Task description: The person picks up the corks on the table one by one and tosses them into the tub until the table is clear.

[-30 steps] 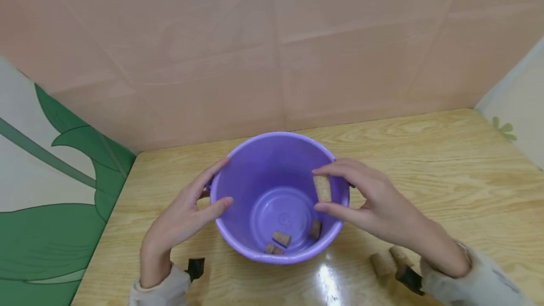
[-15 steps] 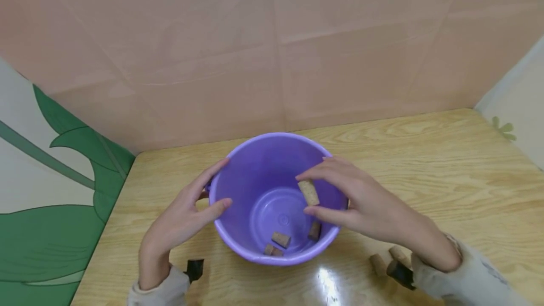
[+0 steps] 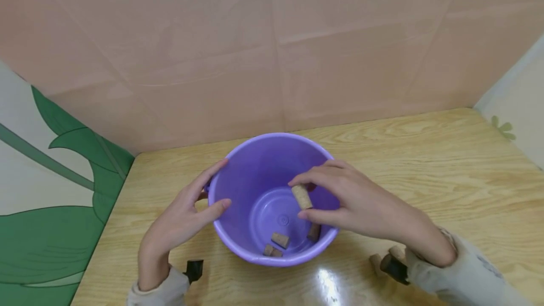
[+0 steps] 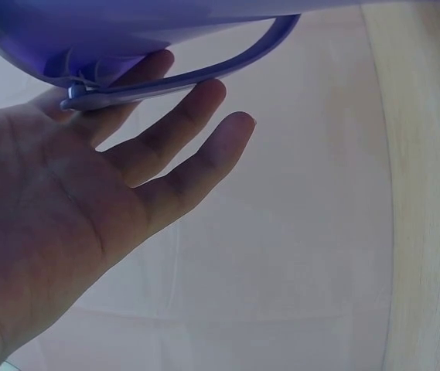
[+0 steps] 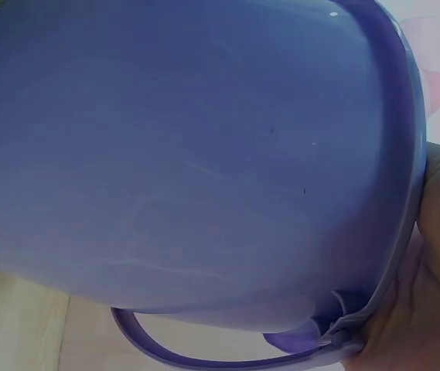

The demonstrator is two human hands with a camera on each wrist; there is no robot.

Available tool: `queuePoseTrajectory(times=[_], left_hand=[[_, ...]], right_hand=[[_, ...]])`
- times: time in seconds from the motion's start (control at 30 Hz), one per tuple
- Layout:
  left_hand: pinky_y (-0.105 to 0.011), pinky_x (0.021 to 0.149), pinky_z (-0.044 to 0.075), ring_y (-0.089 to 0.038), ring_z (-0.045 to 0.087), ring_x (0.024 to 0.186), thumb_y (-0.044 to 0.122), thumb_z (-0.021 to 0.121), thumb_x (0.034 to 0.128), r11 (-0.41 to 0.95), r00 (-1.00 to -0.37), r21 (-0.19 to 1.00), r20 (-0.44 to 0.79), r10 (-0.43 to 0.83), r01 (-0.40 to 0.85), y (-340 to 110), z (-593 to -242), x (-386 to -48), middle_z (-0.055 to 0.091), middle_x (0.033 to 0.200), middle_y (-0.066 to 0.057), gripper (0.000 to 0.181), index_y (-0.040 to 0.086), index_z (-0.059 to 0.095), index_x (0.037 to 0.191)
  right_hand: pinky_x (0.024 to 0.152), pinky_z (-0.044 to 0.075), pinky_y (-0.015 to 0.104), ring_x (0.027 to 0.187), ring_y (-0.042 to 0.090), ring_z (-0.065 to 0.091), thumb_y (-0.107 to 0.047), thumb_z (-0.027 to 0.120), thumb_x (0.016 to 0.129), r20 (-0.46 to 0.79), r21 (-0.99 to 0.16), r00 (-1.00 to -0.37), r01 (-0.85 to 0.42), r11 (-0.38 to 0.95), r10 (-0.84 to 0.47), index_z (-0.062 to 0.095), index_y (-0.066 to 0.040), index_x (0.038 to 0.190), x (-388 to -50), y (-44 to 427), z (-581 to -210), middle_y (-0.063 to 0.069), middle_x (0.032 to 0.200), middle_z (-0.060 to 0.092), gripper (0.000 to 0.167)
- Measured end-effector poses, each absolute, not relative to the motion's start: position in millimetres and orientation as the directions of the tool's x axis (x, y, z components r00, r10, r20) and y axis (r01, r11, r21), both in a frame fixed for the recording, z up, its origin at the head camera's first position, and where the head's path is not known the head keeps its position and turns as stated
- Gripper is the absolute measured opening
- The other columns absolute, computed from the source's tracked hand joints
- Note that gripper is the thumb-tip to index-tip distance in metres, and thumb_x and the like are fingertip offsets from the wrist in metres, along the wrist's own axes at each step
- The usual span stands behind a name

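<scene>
In the head view a purple bucket [image 3: 238,174] stands on the wooden table, its mouth tilted toward me. My left hand [image 3: 180,221] holds its left rim, thumb over the inside and other fingers outside. In the left wrist view, those fingers reach up by the bucket's handle [image 4: 204,73]. Over the bucket's right side, my right hand [image 3: 361,202] pinches a cork [image 3: 302,197] between thumb and fingers. Inside at the bottom lie a light cork [image 3: 280,240], a darker cork [image 3: 314,233] and a brown cork [image 3: 272,250]. The right wrist view shows mostly the bucket's outer wall [image 5: 189,170].
More corks [image 3: 376,264] lie on the table [image 3: 446,169] near my right sleeve, partly hidden by it and a black strap end [image 3: 394,269]. A pinkish sheet [image 3: 272,60] covers the back wall. A panel with green leaves [image 3: 102,178] stands at left.
My right hand has moved left and slightly down with the cork, further over the bucket's inside, and the cork has tilted. The left hand has stayed on the rim.
</scene>
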State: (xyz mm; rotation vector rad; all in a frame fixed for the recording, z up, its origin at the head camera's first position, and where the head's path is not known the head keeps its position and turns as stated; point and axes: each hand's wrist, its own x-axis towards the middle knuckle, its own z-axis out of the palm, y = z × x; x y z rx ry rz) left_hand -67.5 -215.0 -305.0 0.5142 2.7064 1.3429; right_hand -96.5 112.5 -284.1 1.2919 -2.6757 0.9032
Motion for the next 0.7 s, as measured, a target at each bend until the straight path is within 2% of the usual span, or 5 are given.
queuePoseTrajectory(times=[0.1, 0.27, 0.4, 0.53, 0.7], left_hand=[[-0.051, 0.097, 0.049, -0.026, 0.060, 0.117, 0.023, 0.065, 0.0961, 0.559, -0.941, 0.786, 0.081, 0.329, 0.263, -214.4, -305.1, -67.4, 0.053, 0.144, -0.007, 0.069, 0.030, 0.030, 0.156], [-0.050, 0.097, 0.049, -0.024, 0.060, 0.116, 0.022, 0.065, 0.0958, 0.563, -0.939, 0.779, 0.090, 0.333, 0.275, -214.2, -305.0, -67.4, 0.053, 0.143, -0.007, 0.070, 0.029, 0.030, 0.156], [-0.049, 0.098, 0.049, -0.022, 0.060, 0.115, 0.022, 0.065, 0.0957, 0.566, -0.937, 0.775, 0.095, 0.335, 0.281, -214.8, -305.1, -67.4, 0.054, 0.142, -0.006, 0.070, 0.030, 0.030, 0.156], [-0.050, 0.097, 0.049, -0.023, 0.060, 0.115, 0.023, 0.065, 0.0958, 0.558, -0.939, 0.785, 0.084, 0.334, 0.269, -214.9, -305.3, -67.2, 0.053, 0.143, -0.006, 0.070, 0.030, 0.030, 0.156], [-0.050, 0.096, 0.049, -0.025, 0.059, 0.116, 0.023, 0.065, 0.0958, 0.550, -0.941, 0.795, 0.072, 0.331, 0.255, -214.9, -305.0, -67.6, 0.052, 0.144, -0.007, 0.070, 0.031, 0.030, 0.156]], right_hand=[[0.105, 0.037, 0.038, 0.100, -0.004, 0.057, -0.044, 0.071, 0.089, 0.262, -0.482, -0.659, -0.722, 0.496, -0.705, 0.066, -0.022, 0.124, -96.3, 112.1, -283.6, -0.021, 0.106, 0.064, 0.041], [0.105, 0.039, 0.042, 0.102, -0.001, 0.058, -0.043, 0.070, 0.090, 0.276, -0.485, -0.677, -0.711, 0.509, -0.682, 0.066, -0.022, 0.124, -95.3, 110.9, -285.3, -0.020, 0.107, 0.065, 0.041], [0.098, 0.044, 0.043, 0.102, 0.004, 0.060, -0.039, 0.075, 0.087, 0.310, -0.518, -0.719, -0.676, 0.524, -0.621, 0.065, -0.021, 0.125, -93.0, 106.7, -286.8, -0.017, 0.110, 0.067, 0.042], [0.089, 0.048, 0.040, 0.097, 0.005, 0.062, -0.033, 0.080, 0.083, 0.356, -0.542, -0.746, -0.656, 0.526, -0.563, 0.065, -0.021, 0.124, -91.2, 101.8, -288.7, -0.015, 0.105, 0.067, 0.045], [0.091, 0.047, 0.041, 0.096, 0.007, 0.062, -0.032, 0.081, 0.082, 0.374, -0.528, -0.749, -0.656, 0.539, -0.546, 0.066, -0.021, 0.124, -90.9, 99.6, -290.1, -0.014, 0.103, 0.069, 0.046]])
